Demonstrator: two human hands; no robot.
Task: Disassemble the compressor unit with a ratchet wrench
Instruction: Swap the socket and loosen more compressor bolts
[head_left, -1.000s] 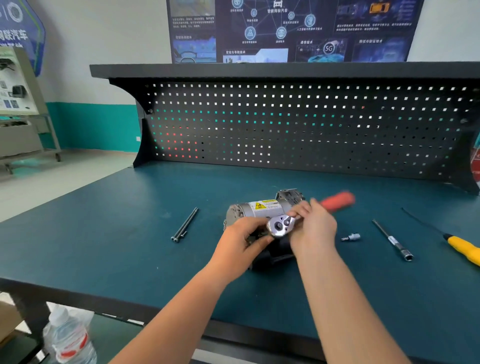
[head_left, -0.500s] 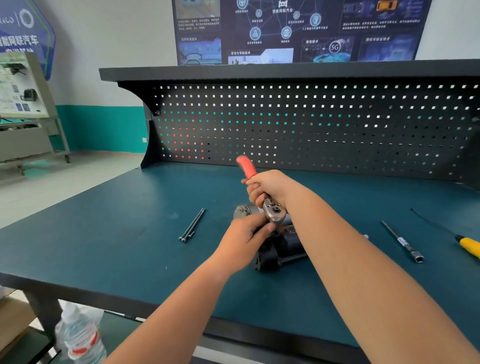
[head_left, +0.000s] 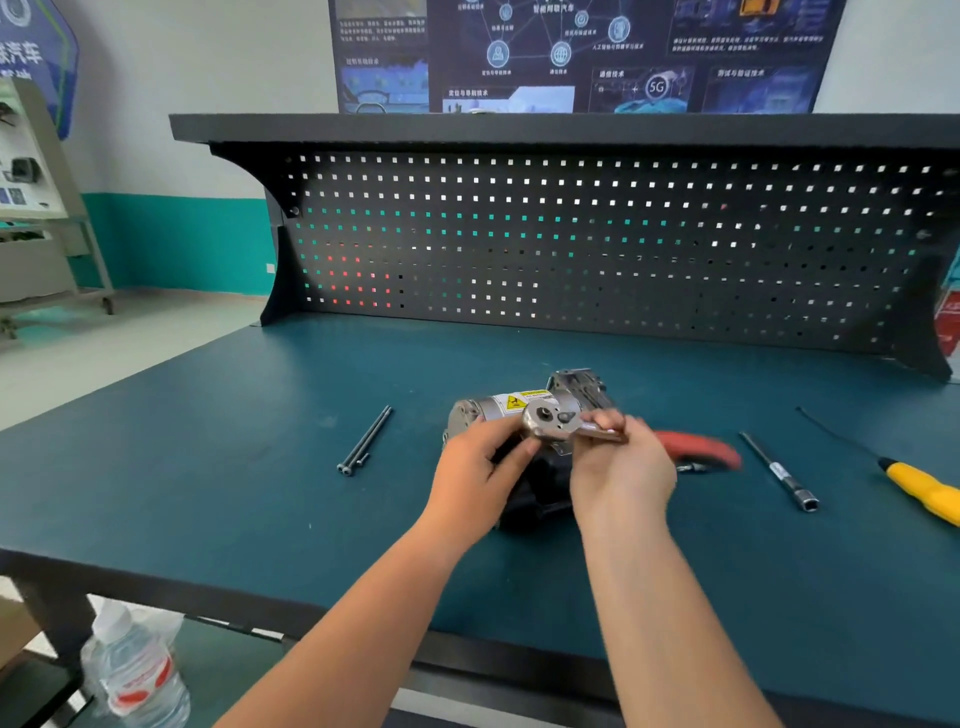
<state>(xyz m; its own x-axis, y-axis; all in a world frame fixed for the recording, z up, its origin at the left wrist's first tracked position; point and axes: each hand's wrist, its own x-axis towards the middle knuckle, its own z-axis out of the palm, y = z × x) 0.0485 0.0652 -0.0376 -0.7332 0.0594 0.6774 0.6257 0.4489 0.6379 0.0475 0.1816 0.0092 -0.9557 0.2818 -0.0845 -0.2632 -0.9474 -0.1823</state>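
Two bare forearms and two bare hands, seen from the head view. Left forearm (head_left: 363, 613) uncovered from the wrist to the lower frame edge, long and slim, widening toward the elbow. Right forearm (head_left: 670, 613) likewise uncovered along its whole visible length, broader in frame. Any sleeve out of view past the bottom edge. Bare wrists on both sides. Left hand (head_left: 478, 473) sharp enough to show knuckles, thumb and separate fingers. Right hand (head_left: 621, 470) smeared at the fingers, with only its smooth back clear. Nails too small and blurred to make out.
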